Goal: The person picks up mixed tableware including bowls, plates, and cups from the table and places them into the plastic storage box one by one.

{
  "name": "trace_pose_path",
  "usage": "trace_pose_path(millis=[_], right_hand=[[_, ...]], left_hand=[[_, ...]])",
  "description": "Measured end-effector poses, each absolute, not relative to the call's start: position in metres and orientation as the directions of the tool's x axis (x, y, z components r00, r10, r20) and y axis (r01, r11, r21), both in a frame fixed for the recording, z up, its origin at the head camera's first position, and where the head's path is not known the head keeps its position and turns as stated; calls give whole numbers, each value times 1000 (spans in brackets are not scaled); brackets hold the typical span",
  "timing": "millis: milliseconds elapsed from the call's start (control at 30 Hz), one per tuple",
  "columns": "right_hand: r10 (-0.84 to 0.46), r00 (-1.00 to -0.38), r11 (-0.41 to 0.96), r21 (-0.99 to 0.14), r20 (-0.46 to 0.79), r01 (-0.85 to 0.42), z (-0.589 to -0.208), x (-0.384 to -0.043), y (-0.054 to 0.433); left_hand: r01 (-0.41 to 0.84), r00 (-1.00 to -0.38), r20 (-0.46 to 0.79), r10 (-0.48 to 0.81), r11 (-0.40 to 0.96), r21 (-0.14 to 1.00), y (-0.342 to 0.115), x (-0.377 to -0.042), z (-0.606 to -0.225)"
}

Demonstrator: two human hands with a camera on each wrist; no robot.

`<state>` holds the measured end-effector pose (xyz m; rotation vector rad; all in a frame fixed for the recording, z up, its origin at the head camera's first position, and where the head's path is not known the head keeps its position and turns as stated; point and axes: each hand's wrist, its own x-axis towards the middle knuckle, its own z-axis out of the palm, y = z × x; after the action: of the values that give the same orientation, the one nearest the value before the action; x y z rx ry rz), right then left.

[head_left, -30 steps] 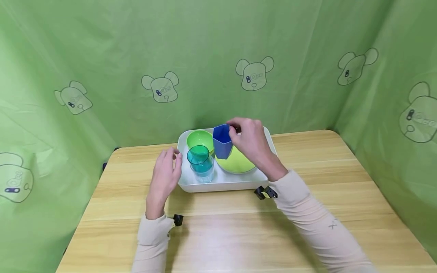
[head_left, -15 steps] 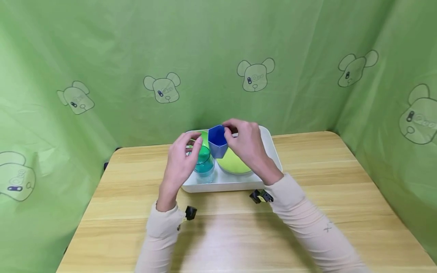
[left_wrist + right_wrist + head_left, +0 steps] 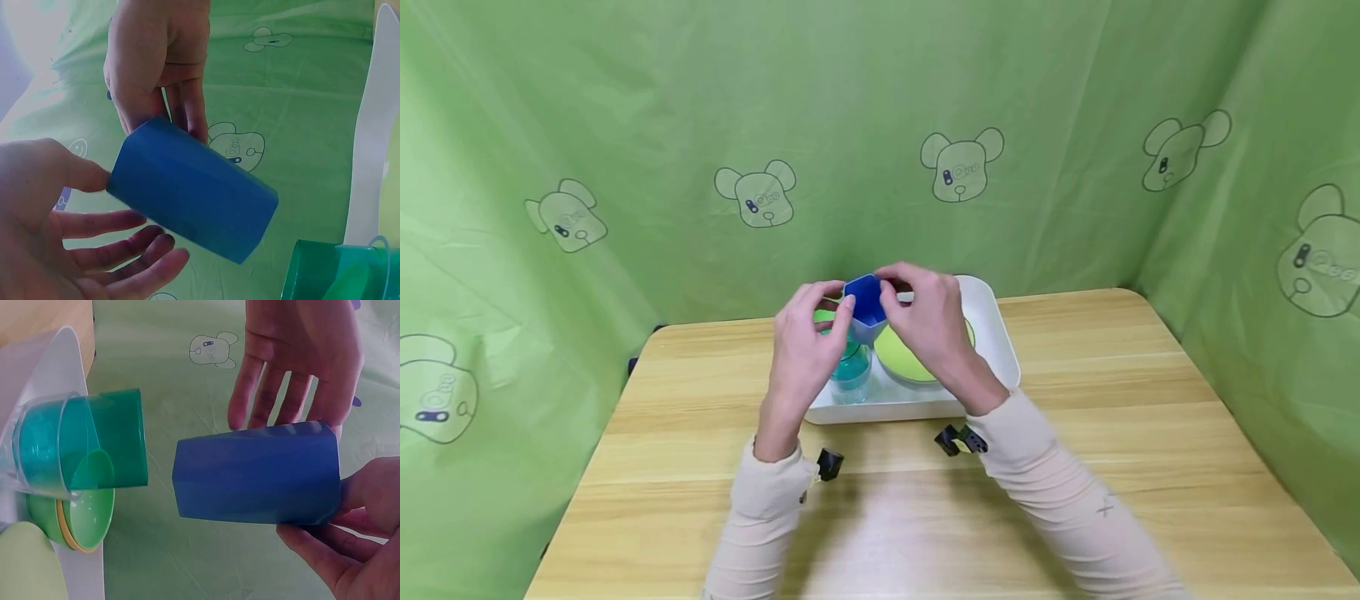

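Observation:
In the head view a blue faceted cup point(image 3: 867, 304) is held above the white tray point(image 3: 996, 329), its mouth tipped toward the head camera. My right hand point(image 3: 931, 317) pinches its rim from the right, thumb at the near side. At the opposite side, my left hand point(image 3: 805, 337) has its thumb on the rim; its other fingers are loosely bent around the cup, some apart from it. Below, a teal cup point(image 3: 125, 437) is nested in a clear cup point(image 3: 40, 447). A green bowl point(image 3: 94, 515) sits beside them, mostly hidden in the head view.
A yellow-green round dish point(image 3: 904, 357) lies in the tray's right half. The tray stands at the back of a wooden table point(image 3: 880, 517), against a green curtain point(image 3: 850, 92) with bear-head outlines that also hangs at both sides.
My left hand has moved right and up, over the nested cups, and now touches the blue cup. My right hand has shifted the cup slightly left and tipped its mouth nearer.

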<state>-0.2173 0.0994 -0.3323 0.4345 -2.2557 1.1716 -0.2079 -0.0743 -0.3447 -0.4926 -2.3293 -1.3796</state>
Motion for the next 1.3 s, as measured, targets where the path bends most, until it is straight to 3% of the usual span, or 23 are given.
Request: trace_pose_path(millis=[367, 633, 833, 1033, 1300], right_hand=[[-22, -762, 498, -654, 647, -570, -344, -217, 88], [-42, -783, 447, -689, 620, -570, -349, -217, 80], [-66, -807, 404, -724, 587, -559, -353, -218, 76], [-67, -814, 425, -721, 577, -547, -355, -217, 82], [-35, -815, 454, -717, 579, -529, -359, -220, 104]], left_hand=[[489, -818, 574, 26, 555, 672, -76, -209, -343], [470, -792, 610, -13, 625, 623, -84, -214, -344], [436, -804, 593, -43, 636, 637, -90, -218, -346], [360, -846, 526, -86, 635, 684, -97, -222, -349], [327, -864, 498, -73, 670, 667, -102, -230, -357]])
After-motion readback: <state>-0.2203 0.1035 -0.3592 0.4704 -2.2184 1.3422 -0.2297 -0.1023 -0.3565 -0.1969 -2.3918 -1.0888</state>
